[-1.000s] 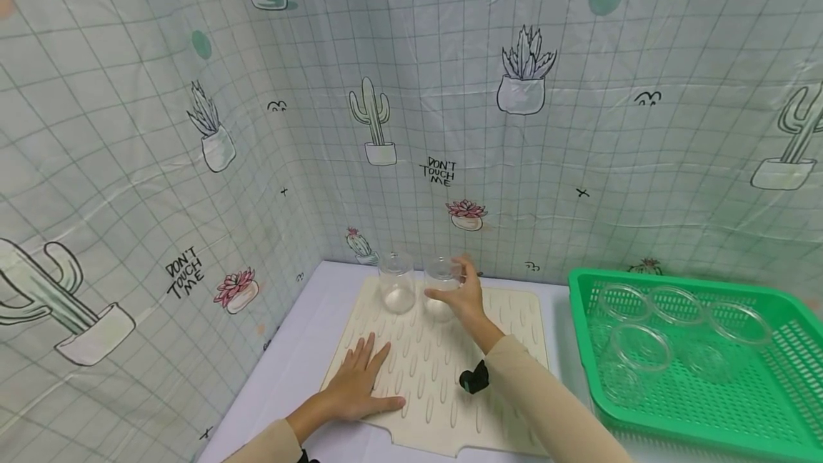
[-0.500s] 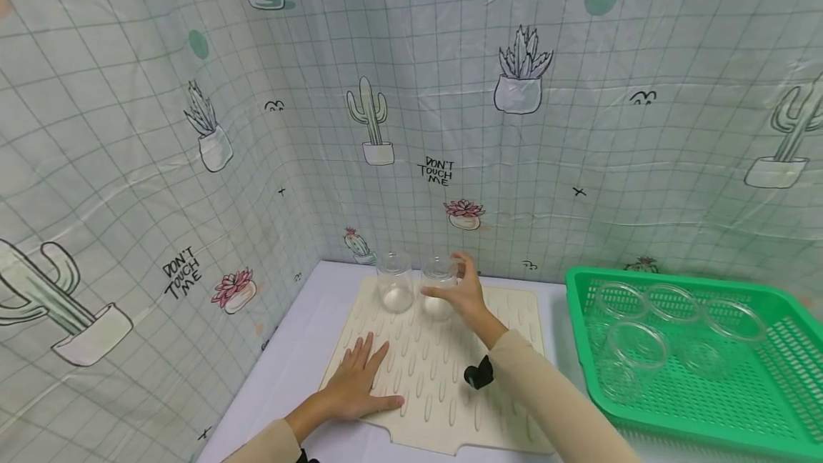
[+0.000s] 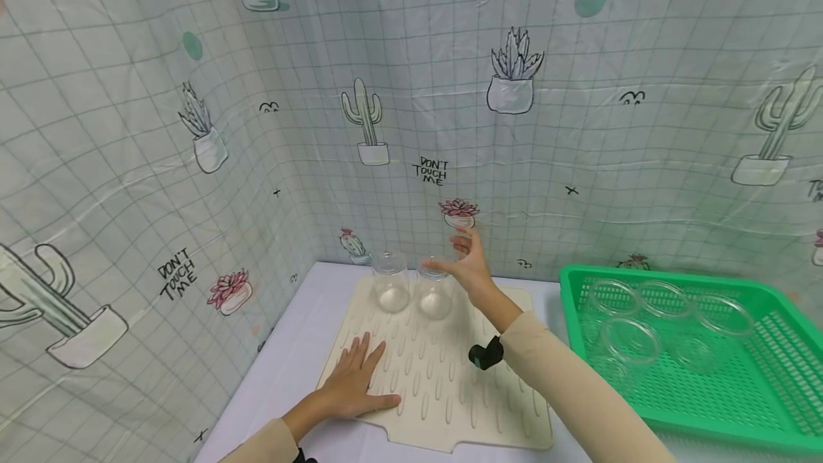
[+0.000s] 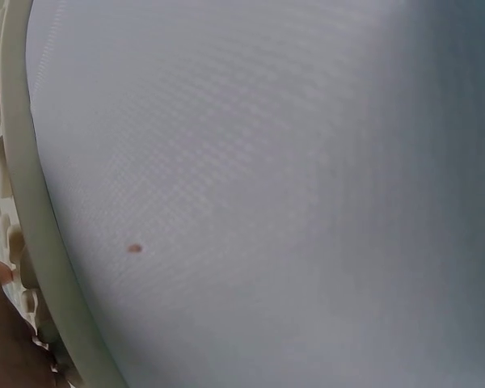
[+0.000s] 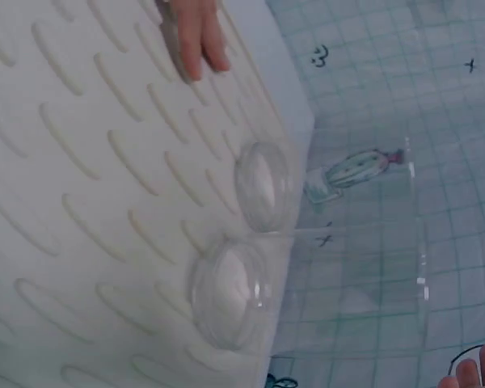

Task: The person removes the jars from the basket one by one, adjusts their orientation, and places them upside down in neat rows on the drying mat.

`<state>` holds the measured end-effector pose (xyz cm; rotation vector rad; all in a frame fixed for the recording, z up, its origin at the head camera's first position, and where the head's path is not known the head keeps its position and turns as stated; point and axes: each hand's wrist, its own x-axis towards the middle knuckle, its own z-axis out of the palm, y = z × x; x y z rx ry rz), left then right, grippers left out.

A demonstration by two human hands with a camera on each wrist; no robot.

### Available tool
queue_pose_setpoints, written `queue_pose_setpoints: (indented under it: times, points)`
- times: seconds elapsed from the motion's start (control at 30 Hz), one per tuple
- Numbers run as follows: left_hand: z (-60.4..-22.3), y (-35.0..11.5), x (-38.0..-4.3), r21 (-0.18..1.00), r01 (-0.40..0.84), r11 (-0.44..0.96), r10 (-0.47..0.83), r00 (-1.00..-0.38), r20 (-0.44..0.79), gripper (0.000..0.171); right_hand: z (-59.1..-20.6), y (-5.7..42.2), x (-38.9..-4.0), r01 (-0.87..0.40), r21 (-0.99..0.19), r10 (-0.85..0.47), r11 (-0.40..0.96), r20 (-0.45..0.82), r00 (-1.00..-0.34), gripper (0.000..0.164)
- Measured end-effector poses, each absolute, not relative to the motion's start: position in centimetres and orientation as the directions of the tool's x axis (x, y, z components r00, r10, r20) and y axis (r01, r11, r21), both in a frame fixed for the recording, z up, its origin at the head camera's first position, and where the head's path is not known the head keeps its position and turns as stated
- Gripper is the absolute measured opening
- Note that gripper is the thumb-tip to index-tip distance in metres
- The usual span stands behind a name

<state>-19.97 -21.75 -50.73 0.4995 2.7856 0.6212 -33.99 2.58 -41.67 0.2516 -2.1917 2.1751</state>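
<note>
Two clear cups stand upright side by side at the far edge of a cream ridged mat [image 3: 444,406]. They are the left cup [image 3: 391,284] and the right cup [image 3: 434,299], and in the right wrist view the bases of the near cup [image 5: 230,295] and the far cup [image 5: 263,186] sit on the mat. My right hand [image 3: 472,269] is raised beside the right cup with fingers spread; its thumb overlaps the rim in the head view. My left hand [image 3: 352,384] rests flat on the mat's left front part, fingers spread.
To the right, a green plastic basket [image 3: 649,274] holds several clear cups [image 3: 630,341]. A white cloth [image 3: 276,370] lies under the mat. A patterned curtain [image 3: 411,113] hangs close behind the mat and along the left side.
My right hand has let go of the right cup and lifted up off its side. The cup stays standing where it was. My left hand has not moved on the mat.
</note>
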Motion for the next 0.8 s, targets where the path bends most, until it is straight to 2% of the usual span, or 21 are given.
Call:
queue_pose_setpoints:
  times: [0.43,0.8]
  points:
    - [-52.4,-22.0,-20.5,0.424,0.271,0.864,0.361,-0.921,-0.146,0.102,-36.3,6.0,-32.8,-0.175,-0.984,-0.124,-0.039,0.179,-0.976,0.089]
    - [-51.1,-21.6,-20.1,0.455,0.277,0.846,0.382,-0.911,-0.156,0.098,-34.0,10.6,-30.7,-0.237,-0.972,-0.19,-0.007,0.234,-0.953,0.071]
